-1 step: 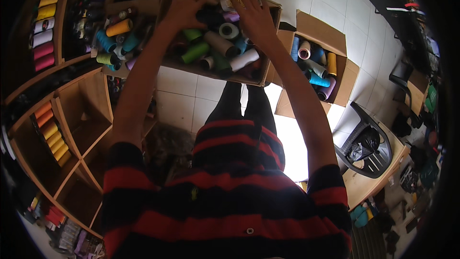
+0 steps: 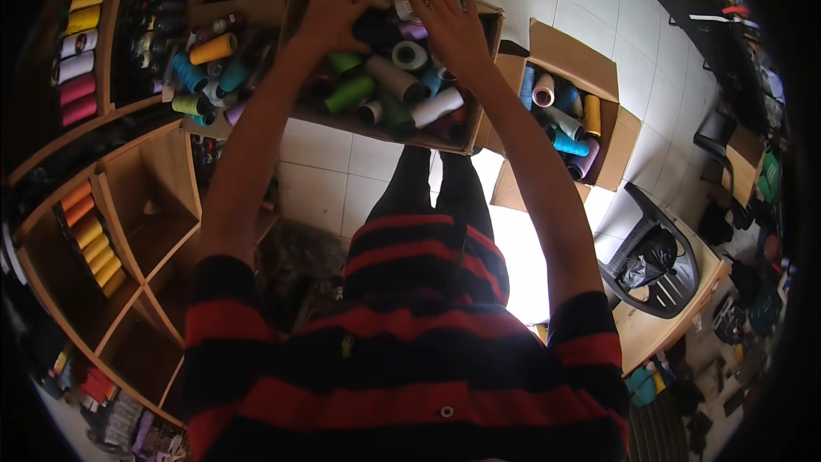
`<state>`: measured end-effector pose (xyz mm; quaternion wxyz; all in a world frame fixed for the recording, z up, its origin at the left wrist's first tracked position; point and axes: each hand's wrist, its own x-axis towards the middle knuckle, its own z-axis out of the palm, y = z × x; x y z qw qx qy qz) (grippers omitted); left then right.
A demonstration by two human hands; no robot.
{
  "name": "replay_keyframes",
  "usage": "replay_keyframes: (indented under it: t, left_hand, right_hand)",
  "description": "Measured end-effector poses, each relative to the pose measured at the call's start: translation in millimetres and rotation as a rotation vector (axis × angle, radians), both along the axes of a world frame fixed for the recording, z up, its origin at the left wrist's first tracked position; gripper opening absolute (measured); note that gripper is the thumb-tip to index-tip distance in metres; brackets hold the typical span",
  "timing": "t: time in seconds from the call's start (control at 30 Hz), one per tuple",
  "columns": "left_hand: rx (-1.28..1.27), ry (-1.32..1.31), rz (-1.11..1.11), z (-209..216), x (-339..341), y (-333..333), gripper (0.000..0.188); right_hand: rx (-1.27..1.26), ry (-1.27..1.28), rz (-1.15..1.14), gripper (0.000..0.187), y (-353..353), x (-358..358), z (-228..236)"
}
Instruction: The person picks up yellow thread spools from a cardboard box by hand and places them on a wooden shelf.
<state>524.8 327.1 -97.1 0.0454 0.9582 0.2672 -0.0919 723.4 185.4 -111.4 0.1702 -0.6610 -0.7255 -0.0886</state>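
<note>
A white thread cone (image 2: 404,7) lies on its side near the far edge of a packed cardboard box (image 2: 376,130), its long axis seeming to run from 9 to 3 o'clock, though its right end is partly hidden. The right hand (image 2: 447,30) is nearer: its fingers reach toward 11 o'clock and lie over the cone, the visible end emerging at their 9 o'clock. Whether they are closed around it cannot be told, as the thumb is out of sight. From the left hand (image 2: 332,17), the same cone sits at 3 o'clock, near the fingertips but seemingly apart. That hand's fingers are spread, the thumb well away from them, with a black cone (image 2: 377,35) at its 4 o'clock; contact there is unclear. Just below the white one, a purple spool (image 2: 414,30) rests at 5 o'clock, and a pale cone (image 2: 409,55) shows its round end at 6. Farther toward 7 o'clock, a bright green cone (image 2: 349,94) lies tilted, its axis running from 2 to 8. Beyond the box, an open carton (image 2: 569,56) of mixed cones stands at 4 o'clock, and wooden shelving (image 2: 104,141) fills the 8 o'clock side.
</note>
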Motion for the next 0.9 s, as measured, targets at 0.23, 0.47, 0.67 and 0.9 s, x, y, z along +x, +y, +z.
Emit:
replay_keyframes:
  t: [0.23,0.47,0.67,0.9]
  left_hand:
    - [0.022,0.395,0.023,12.3,33.0,-8.1,0.083]
    - [-0.085,0.125,0.132,-5.8,11.9,-13.2,0.08]
    - [-0.271,0.009,0.334,27.0,-31.0,-36.9,0.077]
    - [-0.506,-0.348,0.58,59.3,-35.2,-102.9,0.07]
  right_hand:
    - [-0.186,-0.037,-0.23,0.043,7.2,-5.2,-12.8]
    - [-0.072,1.11,-0.567,0.063,-63.5,15.3,14.4]
    - [0.015,1.516,-0.846,0.059,-173.0,88.7,22.8]
    - [0.287,1.532,-1.099,0.066,-264.9,180.3,-13.0]
